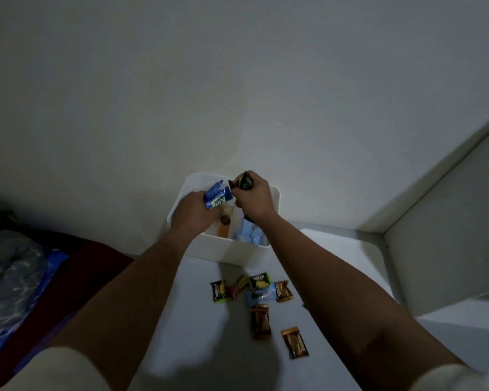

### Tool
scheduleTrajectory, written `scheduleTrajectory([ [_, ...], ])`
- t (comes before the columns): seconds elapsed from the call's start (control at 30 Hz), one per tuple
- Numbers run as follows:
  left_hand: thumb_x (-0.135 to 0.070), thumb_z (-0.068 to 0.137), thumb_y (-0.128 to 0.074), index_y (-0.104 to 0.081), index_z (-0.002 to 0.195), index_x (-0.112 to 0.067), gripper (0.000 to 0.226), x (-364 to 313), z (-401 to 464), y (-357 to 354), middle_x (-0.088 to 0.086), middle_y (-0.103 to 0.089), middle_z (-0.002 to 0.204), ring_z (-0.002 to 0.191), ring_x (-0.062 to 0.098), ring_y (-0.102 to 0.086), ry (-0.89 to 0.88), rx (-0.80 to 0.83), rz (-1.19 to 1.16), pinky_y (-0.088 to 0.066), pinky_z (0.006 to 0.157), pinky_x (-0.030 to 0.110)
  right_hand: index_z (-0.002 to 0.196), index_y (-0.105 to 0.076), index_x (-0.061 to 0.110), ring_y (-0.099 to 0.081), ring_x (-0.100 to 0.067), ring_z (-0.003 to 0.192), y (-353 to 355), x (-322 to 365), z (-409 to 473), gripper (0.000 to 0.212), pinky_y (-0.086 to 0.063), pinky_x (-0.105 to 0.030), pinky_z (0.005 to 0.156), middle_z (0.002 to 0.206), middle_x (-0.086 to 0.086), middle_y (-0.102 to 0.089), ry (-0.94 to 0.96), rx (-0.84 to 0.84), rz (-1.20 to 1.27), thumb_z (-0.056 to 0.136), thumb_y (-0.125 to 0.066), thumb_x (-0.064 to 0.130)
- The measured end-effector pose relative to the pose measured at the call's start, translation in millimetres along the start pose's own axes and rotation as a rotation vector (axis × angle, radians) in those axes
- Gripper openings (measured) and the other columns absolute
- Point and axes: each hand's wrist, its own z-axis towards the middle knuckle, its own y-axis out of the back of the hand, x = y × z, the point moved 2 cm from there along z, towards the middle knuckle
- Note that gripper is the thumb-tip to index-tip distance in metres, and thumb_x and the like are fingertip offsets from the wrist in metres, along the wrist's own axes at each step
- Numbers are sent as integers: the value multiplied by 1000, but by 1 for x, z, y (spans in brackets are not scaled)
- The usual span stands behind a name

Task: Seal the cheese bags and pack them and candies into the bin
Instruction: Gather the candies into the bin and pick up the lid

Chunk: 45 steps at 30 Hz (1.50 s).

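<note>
A white bin (226,251) stands on the white table (198,342) against the wall. Both my hands are over its opening. My left hand (191,211) grips blue candy packets (216,197). My right hand (254,200) grips dark green and red candy packets (243,180). Inside the bin lie a clear bag with pale blue contents (249,235) and an orange-brown item (225,225). Several loose candies (259,290) in green, brown, gold and light blue wrappers lie on the table in front of the bin.
A wall rises right behind the bin. A white ledge (347,266) meets a side wall on the right. On the left sits a dark red surface (68,277) with a blue and grey plastic bag (14,280).
</note>
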Motion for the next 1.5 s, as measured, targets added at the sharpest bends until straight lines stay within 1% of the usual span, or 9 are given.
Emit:
scheduleTrajectory([
  [0.17,-29,85,-71,-66,106,-11,28,28,50,4,17,-70,110,102,36,-64,87,89,94,-48,80,36,97,-69,4,-63,-22,75,-48,-17,43,22,-61,-50,81,83,-9,-69,-152,38,-31,77,-77,6],
  [0.37,-29,79,-82,-48,139,-16,69,54,61,-16,14,-63,128,116,33,-60,158,189,21,-49,91,37,145,-47,8,-62,-25,104,-57,-39,44,69,-57,-32,83,123,-12,-61,-337,254,-165,85,-80,13],
  [0.73,-26,89,-67,-66,118,-19,30,28,14,-49,12,-65,111,108,37,-58,-87,-75,-13,-51,91,46,104,-76,17,-70,-16,89,100,-88,-15,16,-52,-24,83,94,0,-75,-173,-295,-212,91,-68,13],
  [0.9,-19,92,-62,-69,94,-11,11,10,-70,-76,3,-64,94,90,25,-57,-681,-179,21,-48,79,35,105,-73,18,-67,-20,90,194,-146,-112,17,-53,-31,82,96,-1,-73,-338,-456,-338,93,-62,14],
  [0.97,-25,92,-64,-69,92,-12,14,20,-102,-99,1,-64,92,86,23,-57,-786,-57,54,-50,75,35,109,-73,15,-69,-24,94,220,-176,-153,18,-49,-29,78,99,-4,-74,-413,-418,-414,95,-62,16],
  [1.07,-55,84,-63,-67,117,-22,47,68,-127,-150,1,-63,119,108,27,-61,-568,221,208,-53,88,43,120,-71,14,-69,-28,107,234,-225,-199,29,-48,-30,84,114,-8,-74,-504,-267,-582,97,-63,31],
  [1.17,-81,72,-62,-27,158,-39,102,113,-128,-199,7,-21,167,153,35,-21,-388,383,327,-30,119,54,144,-54,12,-53,-31,132,213,-264,-221,70,-44,-40,106,144,-13,-57,-455,-49,-681,92,-58,59],
  [1.27,-99,60,-49,-4,160,-42,124,116,-111,-229,5,8,170,156,35,7,-334,458,414,-9,121,63,160,-27,20,-29,-27,150,177,-286,-227,108,-30,-50,120,165,-10,-29,-263,70,-827,80,-50,87],
  [1.5,-103,60,-32,-25,159,-29,124,116,-133,-255,0,-8,171,156,35,-7,-406,424,407,-3,121,65,163,-2,21,-5,-27,159,126,-304,-246,135,-5,-63,125,171,-8,-13,-14,291,-852,65,-59,95],
])
